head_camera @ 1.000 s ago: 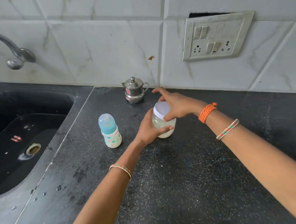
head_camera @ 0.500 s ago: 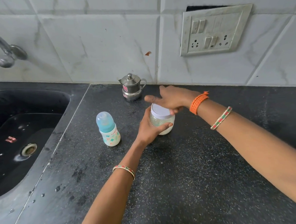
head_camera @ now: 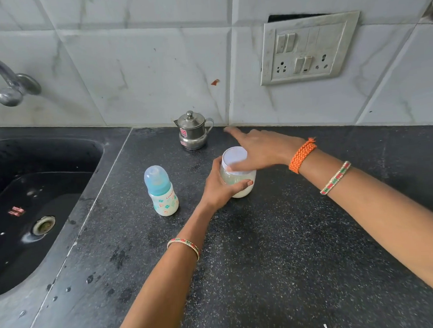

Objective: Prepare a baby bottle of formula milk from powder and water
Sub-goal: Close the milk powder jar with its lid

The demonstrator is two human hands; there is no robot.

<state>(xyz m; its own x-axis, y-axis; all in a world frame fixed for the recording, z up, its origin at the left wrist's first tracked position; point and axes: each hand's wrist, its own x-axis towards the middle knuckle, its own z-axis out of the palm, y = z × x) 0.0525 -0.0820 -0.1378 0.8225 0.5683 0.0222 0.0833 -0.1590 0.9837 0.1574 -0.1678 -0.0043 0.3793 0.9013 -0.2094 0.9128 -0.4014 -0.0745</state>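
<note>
Head view: on a black speckled table (head_camera: 279,261), a person's left hand (head_camera: 220,186) wraps around a glass jar (head_camera: 239,185), thumb across its near side, fingers curled behind. The jar stands upright with pale powder visible in its lower part and a white lid (head_camera: 234,156) on top. The right hand (head_camera: 257,148) lies over the lid's right edge, fingers stretched out straight toward the wall, the index finger pointing past the lid; whether the thumb grips the lid cannot be told. A baby bottle (head_camera: 162,192) with a clear blue cap stands upright just left of the jar, apart from both hands. A small steel pot (head_camera: 192,130) with a lid and spout sits near the tiled wall, behind the jar. A black sink (head_camera: 45,159) lies to the left under a tap (head_camera: 10,82). A switchboard (head_camera: 307,49) hangs on the wall.
</note>
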